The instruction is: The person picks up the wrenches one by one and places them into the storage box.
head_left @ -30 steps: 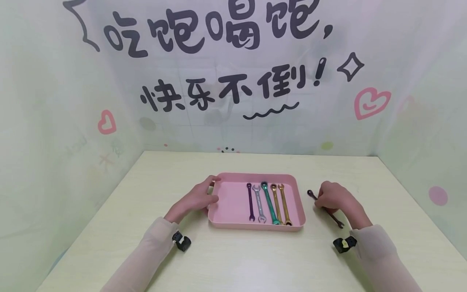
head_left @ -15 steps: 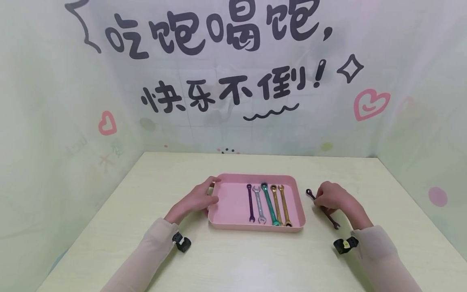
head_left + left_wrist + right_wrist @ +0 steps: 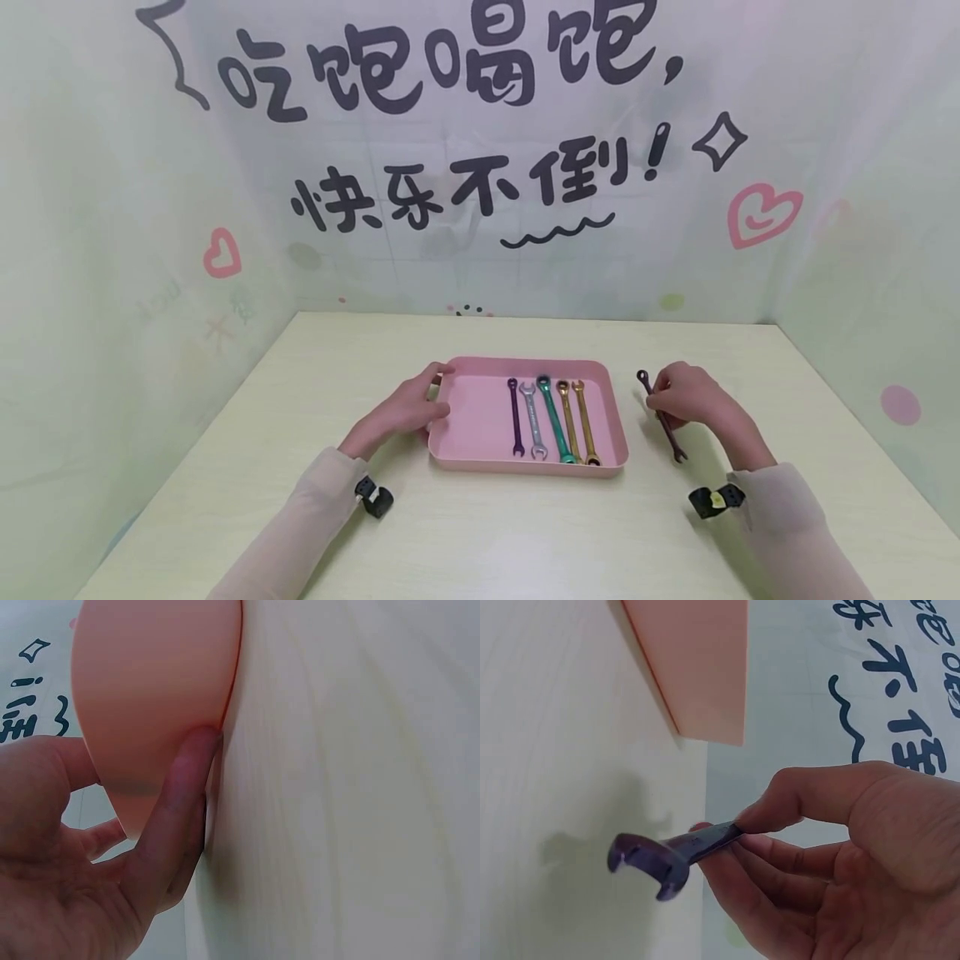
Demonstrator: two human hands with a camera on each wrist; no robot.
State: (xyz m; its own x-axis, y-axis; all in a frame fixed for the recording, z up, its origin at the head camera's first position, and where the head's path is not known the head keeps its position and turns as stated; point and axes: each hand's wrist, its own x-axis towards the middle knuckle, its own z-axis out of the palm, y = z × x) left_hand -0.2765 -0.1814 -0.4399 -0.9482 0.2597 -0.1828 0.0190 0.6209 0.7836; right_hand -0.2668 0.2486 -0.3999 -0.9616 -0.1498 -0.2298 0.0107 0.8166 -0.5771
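Between thumb and fingers, my right hand [image 3: 692, 393] pinches a dark purple combination wrench [image 3: 666, 429] to the right of the pink tray [image 3: 472, 465]. In the right wrist view the wrench's open end [image 3: 651, 862] points toward the camera, above the table and apart from its shadow. My left hand [image 3: 408, 403] grips the tray's left side. The left wrist view shows fingers [image 3: 176, 802] against the tray wall [image 3: 157, 682]. Inside the tray lie a purple wrench [image 3: 515, 417], a silver wrench [image 3: 534, 421], a green wrench [image 3: 555, 419] and two gold wrenches, one at the right [image 3: 587, 422].
The wrenches in the tray lie side by side in its right half; bare pink floor shows in the left half. A pale wooden table [image 3: 495, 533] carries everything. Behind it hangs a printed cloth [image 3: 420, 275] with dark lettering, and cloth walls stand on both sides.
My right hand has raised the purple wrench off the table and turned it more upright, its open end swinging left. My left hand and the tray have stayed put.
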